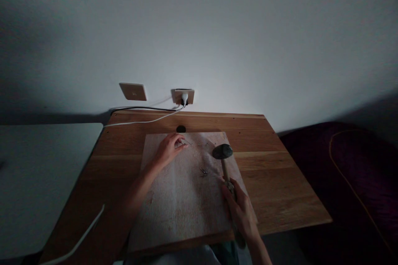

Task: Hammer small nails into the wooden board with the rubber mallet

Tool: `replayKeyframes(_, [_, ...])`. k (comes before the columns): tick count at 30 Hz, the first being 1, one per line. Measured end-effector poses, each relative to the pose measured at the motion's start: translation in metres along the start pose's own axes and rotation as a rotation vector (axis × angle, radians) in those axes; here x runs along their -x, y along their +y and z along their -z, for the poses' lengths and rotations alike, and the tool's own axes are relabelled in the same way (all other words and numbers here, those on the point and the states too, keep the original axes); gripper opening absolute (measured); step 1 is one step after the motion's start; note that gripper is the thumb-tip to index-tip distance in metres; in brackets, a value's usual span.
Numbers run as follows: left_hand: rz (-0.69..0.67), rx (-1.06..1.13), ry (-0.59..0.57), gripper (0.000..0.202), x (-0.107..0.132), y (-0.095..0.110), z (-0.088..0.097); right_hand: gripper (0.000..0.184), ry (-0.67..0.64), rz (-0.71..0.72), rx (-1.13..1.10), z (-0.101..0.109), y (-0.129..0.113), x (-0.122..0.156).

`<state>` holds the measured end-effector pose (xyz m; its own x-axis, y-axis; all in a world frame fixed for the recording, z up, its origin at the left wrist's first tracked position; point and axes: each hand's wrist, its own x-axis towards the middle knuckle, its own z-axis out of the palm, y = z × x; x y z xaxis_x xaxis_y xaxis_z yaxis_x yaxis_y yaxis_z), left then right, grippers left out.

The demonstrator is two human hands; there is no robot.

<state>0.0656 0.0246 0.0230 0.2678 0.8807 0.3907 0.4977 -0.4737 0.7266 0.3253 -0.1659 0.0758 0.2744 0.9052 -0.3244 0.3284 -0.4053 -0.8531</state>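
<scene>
My right hand (241, 205) is wrapped round the wooden handle of a hammer (226, 169), whose dark head is raised above the right side of a pale wooden board (174, 198). Near the board's far left edge, my left hand (171, 147) has its fingers curled in a pinch. A thin nail (190, 144) shows at the fingertips; its lower end is hard to make out. Between the two hands, a small heap of loose nails (203, 171) lies on the board. A tiny upright nail (207, 144) appears near the far edge.
The board lies on a brown wooden table (273, 182) against a wall. Behind it are a cable hole (180, 129), a white plug (184, 98) in a socket, and a white cable (139, 122). A white surface (46, 182) adjoins at left; dark purple fabric (342, 173) is at right.
</scene>
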Motion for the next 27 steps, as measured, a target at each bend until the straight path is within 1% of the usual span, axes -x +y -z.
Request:
replayKeyframes(2, [-0.011, 0.001, -0.011, 0.009, 0.000, 0.000, 0.001, 0.070, -0.003, -0.013, -0.007, 0.000, -0.003, 0.001])
replayKeyframes(6, [-0.059, -0.012, -0.019, 0.005, 0.001, -0.001, 0.002, 0.071, -0.005, -0.015, -0.025, -0.001, -0.005, 0.001])
replayKeyframes(9, [-0.080, -0.016, -0.033, 0.005, 0.002, -0.001, 0.003, 0.068, -0.015, -0.008, -0.039, -0.001, -0.005, 0.001])
replayKeyframes(13, [-0.032, -0.017, -0.027, 0.018, 0.003, 0.002, 0.003, 0.065, -0.015, -0.002, -0.043, -0.002, -0.001, 0.000])
replayKeyframes(16, [-0.034, -0.024, -0.032, 0.009, 0.002, 0.001, 0.001, 0.063, -0.016, -0.004, -0.036, -0.003, 0.004, 0.000])
replayKeyframes(19, [-0.062, -0.034, -0.033, 0.008, 0.001, 0.000, 0.001, 0.063, 0.011, 0.011, -0.031, -0.004, 0.006, 0.002])
replayKeyframes(21, [-0.089, -0.036, -0.049, 0.009, 0.001, 0.001, 0.002, 0.061, 0.023, 0.029, -0.051, -0.006, 0.002, 0.004])
replayKeyframes(23, [-0.095, -0.041, -0.059, 0.008, 0.001, 0.001, 0.003, 0.059, 0.003, 0.049, -0.079, -0.009, -0.008, 0.005])
replayKeyframes(24, [-0.085, -0.047, -0.052, 0.011, 0.002, 0.002, 0.003, 0.058, -0.015, 0.060, -0.090, -0.011, -0.014, 0.005])
replayKeyframes(25, [-0.068, -0.053, -0.039, 0.018, 0.003, 0.002, 0.003, 0.058, -0.040, 0.068, -0.097, -0.015, -0.021, 0.005])
replayKeyframes(27, [-0.035, -0.051, -0.015, 0.037, 0.004, 0.000, 0.002, 0.060, -0.095, 0.089, -0.116, -0.026, -0.035, 0.002])
